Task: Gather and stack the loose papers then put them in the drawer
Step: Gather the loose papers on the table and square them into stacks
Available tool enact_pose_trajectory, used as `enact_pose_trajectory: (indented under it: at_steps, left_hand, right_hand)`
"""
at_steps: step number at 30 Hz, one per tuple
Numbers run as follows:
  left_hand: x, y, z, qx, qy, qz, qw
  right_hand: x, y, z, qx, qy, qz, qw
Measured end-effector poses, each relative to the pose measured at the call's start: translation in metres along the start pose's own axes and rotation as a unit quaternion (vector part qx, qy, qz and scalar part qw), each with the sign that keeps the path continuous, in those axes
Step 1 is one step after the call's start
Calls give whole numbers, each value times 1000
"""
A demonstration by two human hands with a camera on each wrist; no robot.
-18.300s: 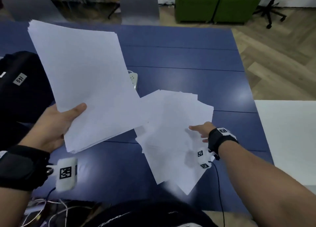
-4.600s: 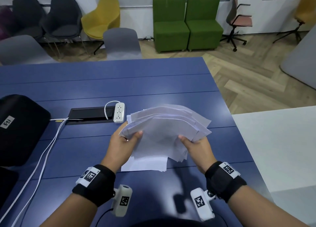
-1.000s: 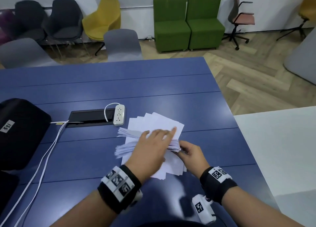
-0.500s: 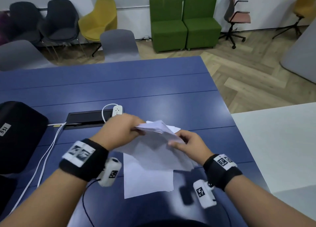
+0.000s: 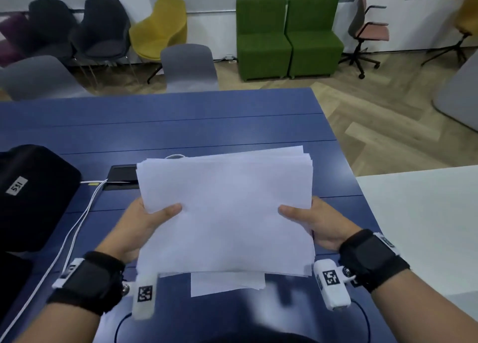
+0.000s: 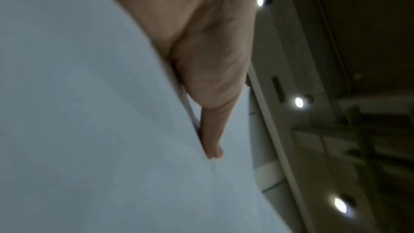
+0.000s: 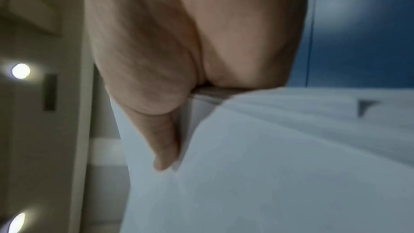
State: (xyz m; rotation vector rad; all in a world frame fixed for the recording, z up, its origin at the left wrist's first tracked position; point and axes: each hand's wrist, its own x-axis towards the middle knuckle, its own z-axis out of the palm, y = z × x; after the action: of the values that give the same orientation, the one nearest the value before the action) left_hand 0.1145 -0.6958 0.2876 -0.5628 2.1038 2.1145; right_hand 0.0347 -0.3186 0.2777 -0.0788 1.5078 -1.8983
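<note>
Gripping paper stack (image 5: 225, 213) side edges, both hands; stack landscape, tilted up toward person.

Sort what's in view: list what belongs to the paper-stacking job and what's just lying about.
Job: paper stack, gripped by left hand and right hand; loose sheet on the table.
Lying about: black bag, white cable, chairs, green sofa.

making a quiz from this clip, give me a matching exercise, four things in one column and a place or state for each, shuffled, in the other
Things:
1. paper stack
2. loose sheet
3. black bag
4. green sofa

Places or states:
A. by the far wall
B. lying on the blue table, below the stack
C. held at both sides by the left hand and right hand
D. on the table's left side

Pairs: 1-C, 2-B, 3-D, 4-A
</note>
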Motion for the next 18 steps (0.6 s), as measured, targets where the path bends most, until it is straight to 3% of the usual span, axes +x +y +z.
enact_pose_trajectory:
  at_steps: [4, 9, 13, 18]
  left_hand:
    - [-7, -39, 12, -7, 29, 44, 999]
    - [-6, -74, 33, -59, 120, 62, 989]
    - [6, -109, 39, -72, 152, 2, 986]
    - [26, -128, 33, -163, 229, 4, 960]
  right_hand:
    - [-3, 14, 12, -138, 110, -49, 983]
    - [8, 79, 6, -202, 220, -94, 950]
    - [31, 131, -23, -275, 234, -21, 932]
    - [52, 140, -38, -320, 206, 7, 925]
